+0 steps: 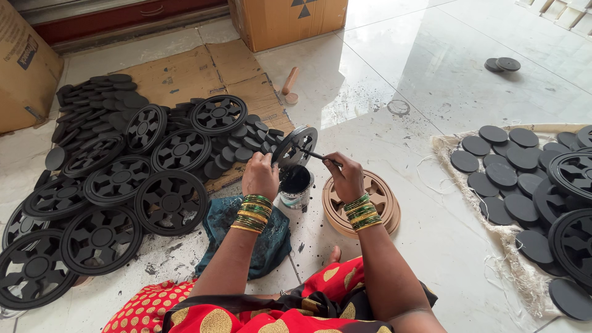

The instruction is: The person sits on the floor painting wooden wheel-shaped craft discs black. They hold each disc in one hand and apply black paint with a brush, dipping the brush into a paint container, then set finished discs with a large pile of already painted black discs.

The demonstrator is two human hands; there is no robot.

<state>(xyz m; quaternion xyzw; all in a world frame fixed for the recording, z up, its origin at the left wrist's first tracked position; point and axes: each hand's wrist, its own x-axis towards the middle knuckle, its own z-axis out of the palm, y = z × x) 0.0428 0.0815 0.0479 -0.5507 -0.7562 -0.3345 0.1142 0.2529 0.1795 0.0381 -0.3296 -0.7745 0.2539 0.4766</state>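
The left hand (260, 176) grips a stiff, probably light wheel (295, 147) by its rim, while beside it the right hand (345, 177) pinches a brush (316, 155).

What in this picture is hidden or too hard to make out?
- Head view: the wheel in the left hand shows nearly edge-on, so its far face is hidden.
- The brush tip in the right hand is too small to make out.
- The paint tin holds only blackness; its depth is unreadable.
- The tan wheels are partly covered by the right wrist.
- Black wheels at the right are cut by the frame edge.
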